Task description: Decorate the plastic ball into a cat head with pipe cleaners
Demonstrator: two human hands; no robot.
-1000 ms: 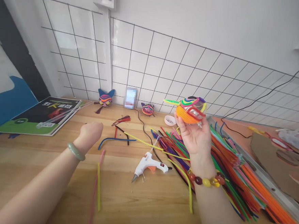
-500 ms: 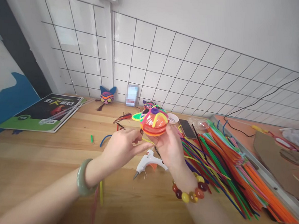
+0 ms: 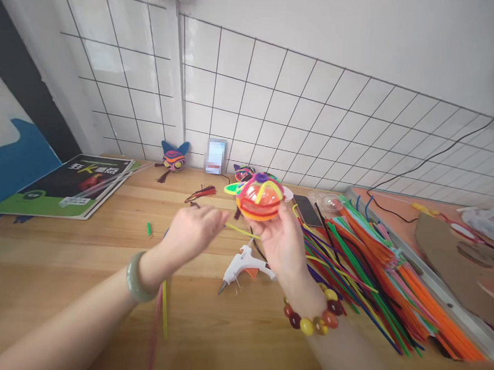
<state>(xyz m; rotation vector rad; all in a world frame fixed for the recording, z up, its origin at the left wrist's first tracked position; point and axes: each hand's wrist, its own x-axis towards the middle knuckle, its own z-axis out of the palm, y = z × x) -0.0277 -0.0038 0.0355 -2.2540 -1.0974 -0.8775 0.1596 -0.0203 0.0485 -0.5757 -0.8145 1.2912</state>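
My right hand (image 3: 284, 245) grips a rounded craft piece (image 3: 261, 202), a clear dome over orange trimmed with colourful pipe cleaners and a green ear-like loop on its left. To its left is my left hand (image 3: 195, 231), apart from the piece, with fingers curled together. What those fingers hold, if anything, I cannot make out. A thin yellow pipe cleaner (image 3: 242, 230) runs between the two hands, near the left fingertips. Below them a white glue gun (image 3: 245, 262) lies on the wooden table, nozzle pointing down-left.
Bundled pipe cleaners (image 3: 376, 273) spread at right, beside a dark phone (image 3: 308, 210) and cardboard (image 3: 457, 261). A finished cat-like mask (image 3: 174, 158) and a lit screen (image 3: 215, 156) stand by the grid wall. A book (image 3: 67, 186) lies at left; a reddish tassel (image 3: 202, 193) is behind my left hand.
My left hand has drawn away leftward from the craft piece, its fingers curling in. My right hand has raised the piece slightly and shifted it a little right.
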